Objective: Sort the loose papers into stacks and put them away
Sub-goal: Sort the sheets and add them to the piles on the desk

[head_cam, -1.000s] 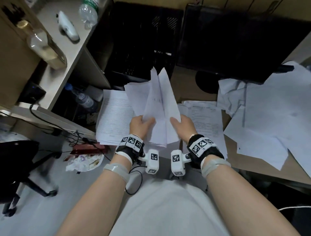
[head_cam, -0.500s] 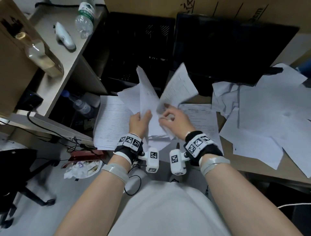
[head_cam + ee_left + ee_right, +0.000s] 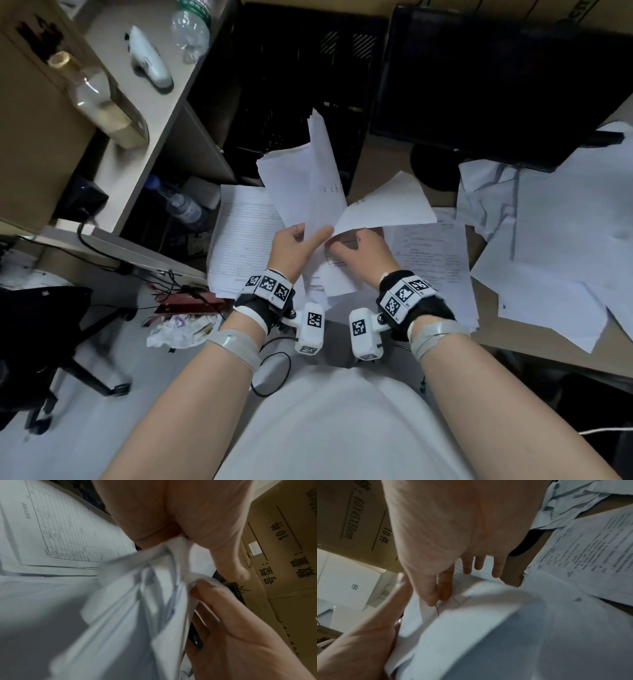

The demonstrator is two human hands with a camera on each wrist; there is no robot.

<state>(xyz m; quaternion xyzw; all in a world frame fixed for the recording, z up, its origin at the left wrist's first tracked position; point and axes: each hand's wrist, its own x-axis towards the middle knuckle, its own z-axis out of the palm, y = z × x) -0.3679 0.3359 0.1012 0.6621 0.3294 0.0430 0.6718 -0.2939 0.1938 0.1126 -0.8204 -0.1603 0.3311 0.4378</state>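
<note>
Left hand (image 3: 294,248) grip pinching a bundle of papers (image 3: 308,192) upright above the table (image 3: 383,161) edge, right hand (image 3: 359,253) just beside, thumb and forefinger pinching one sheet (image 3: 387,205) peeled rightward, flat stacks (image 3: 239,240) either side, loose sheets (image 3: 565,222) farther right, monitor (image 3: 496,78) behind.

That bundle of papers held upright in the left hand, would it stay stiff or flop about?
Probably floppy: the bundle of papers fans apart above the left hand, and one sheet peels sideways over the right hand. Likely light, since a thumb-and-finger grip holds it. Loose sheets could slip out, as nothing visible binds them.
</note>
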